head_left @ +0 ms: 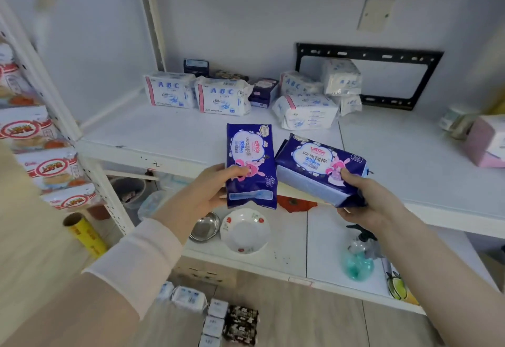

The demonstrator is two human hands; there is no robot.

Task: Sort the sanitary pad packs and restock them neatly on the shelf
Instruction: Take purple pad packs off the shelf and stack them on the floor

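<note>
Now, in the head view, each hand carries one dark purple pad pack over the front edge of the white shelf point(164, 133). The left hand point(210, 191) pinches the lower end of the left purple pack point(250, 155), which is upright, with the thumb on the printed face and the fingers point(218, 199) curled behind. The right hand point(363, 199) grasps the right purple pack point(319, 166) by its lower corner; this pack is tilted, its long side running toward ten o'clock. The two packs sit just beside each other, and I cannot tell whether they touch. They look like the same kind, so they likely belong together. A small purple pack point(263, 92) stands at the back, at twelve o'clock from the hands, between two upright ABC packs point(222, 96) at eleven o'clock and a loose heap of white packs point(306, 111) at one o'clock. The bare shelf in front of that purple pack seems the natural spot. The right pack should probably be turned upright first to match the left. Each could then be set down on its flat end, face forward, one at a time, with edges level with the ABC row. These soft packs may slump, so each is best leaned on its neighbour before the fingers let go. The heap at one o'clock wants straightening, and more packs on the floor point(188, 297) at six o'clock await sorting.
</note>
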